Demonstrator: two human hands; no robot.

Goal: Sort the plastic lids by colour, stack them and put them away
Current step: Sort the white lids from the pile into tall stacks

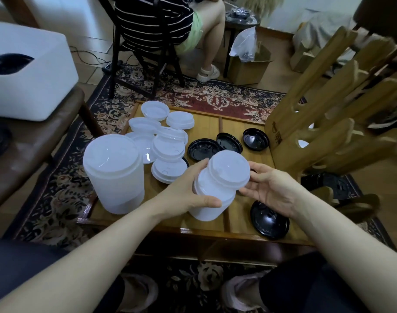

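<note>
White stack (pixel 212 197) in my left hand (pixel 186 195), fingers and thumb curled round its side, held tilted over the table (pixel 235 220). Top lid (pixel 229 169) sits askew on it. My right hand (pixel 272 188) is at that lid's rim, fingers loosely spread, tips touching the edge. Taller white stack (pixel 115 172) stands upright at the table's left. Loose white lids (pixel 161 134) lie heaped behind it. Three black lids (pixel 226 143) in a row mid-table; another black lid (pixel 269 220) near the front edge, under my right wrist. Wooden rack (pixel 328 123) at right. Patterned rug (pixel 64 188) beneath.
</note>
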